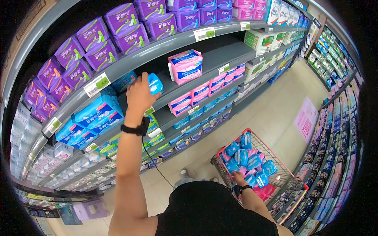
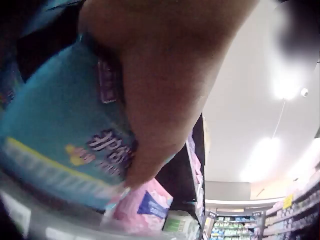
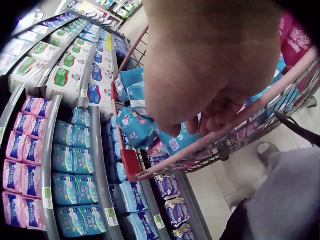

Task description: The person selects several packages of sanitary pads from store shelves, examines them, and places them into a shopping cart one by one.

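My left hand [image 1: 138,95] reaches into the middle shelf and grips a blue pack of sanitary pads [image 1: 154,83]. The left wrist view shows this pack [image 2: 65,125] large and close, partly covered by the hand. To its right on the same shelf stands a pink pack of sanitary pads [image 1: 186,67]. My right hand [image 1: 239,179] is low over the shopping cart [image 1: 283,165], above a heap of blue packs [image 1: 254,161]. In the right wrist view its fingers [image 3: 207,122] hang loosely bent beside the cart's pink rim [image 3: 200,142].
Purple packs [image 1: 122,17] line the shelf above, whose grey edge [image 1: 153,47] overhangs the left hand. Large blue packs [image 1: 98,114] sit below on the left. Across the tiled aisle [image 1: 271,102] runs another stocked shelf [image 1: 334,157]. A cable [image 1: 157,163] hangs from the left wrist.
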The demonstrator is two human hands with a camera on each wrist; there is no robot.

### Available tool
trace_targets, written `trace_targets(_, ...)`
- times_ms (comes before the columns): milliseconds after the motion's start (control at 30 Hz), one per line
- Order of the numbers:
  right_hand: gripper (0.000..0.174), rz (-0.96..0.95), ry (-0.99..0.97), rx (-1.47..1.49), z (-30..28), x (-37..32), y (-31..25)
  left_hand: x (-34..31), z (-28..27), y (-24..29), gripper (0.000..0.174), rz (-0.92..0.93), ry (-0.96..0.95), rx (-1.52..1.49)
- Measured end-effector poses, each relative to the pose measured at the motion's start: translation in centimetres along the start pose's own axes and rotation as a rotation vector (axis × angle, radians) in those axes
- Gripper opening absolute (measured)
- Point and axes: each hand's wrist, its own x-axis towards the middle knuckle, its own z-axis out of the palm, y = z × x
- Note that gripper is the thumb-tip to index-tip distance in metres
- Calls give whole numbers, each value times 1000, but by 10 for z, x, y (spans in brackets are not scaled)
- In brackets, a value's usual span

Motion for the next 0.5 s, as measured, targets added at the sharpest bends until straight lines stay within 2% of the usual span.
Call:
trace_targets(100,30,11,1,60,0,-5,-6,-41,-10,24,65,197,351,-157)
trace_targets(167,30,56,-4,94,-1,-5,-5,-70,-8,35,69,388,498,-376)
trace_targets(200,30,33,37,50,-3,1,1,-87,-7,44,76,345,382,-664)
trace_targets(267,28,-13,109,-44,-6,21,19,-123,14,51,86,111,36,-1264)
trace_targets(300,27,0,100,23,-3,13,13,-139,29,53,91,-8,-136,-1573)
trace_targets(367,26,7,89,167,3,1,-33,-167,71,54,100,-67,-248,-1695)
trace_targets(400,27,-29,33,151,3,-2,-53,-175,99,47,98,77,-345,-1628)
trace_targets(467,35,-143,-60,212,18,-27,-116,-181,93,65,91,122,-431,-1511)
trace_targets(500,45,-224,-207,242,23,-44,-149,-184,91,74,88,140,-472,-1454)
